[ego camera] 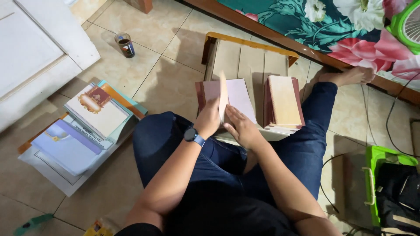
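Beige tiled floor (pixel 170 48), person seated | wooden drawer (pixel 245 54) lying by the knees, two stacks of booklets in it | left hand (pixel 209 120) pinches an upright booklet (pixel 223 94) over the left stack (pixel 238 94) | right hand (pixel 240 129) flat, seemingly resting on that stack | right stack (pixel 284 102) untouched | folders (pixel 83 126) piled well apart.

A single head-worn camera looks steeply down, close over the seated person's lap, onto the beige tiled floor (pixel 166 83).
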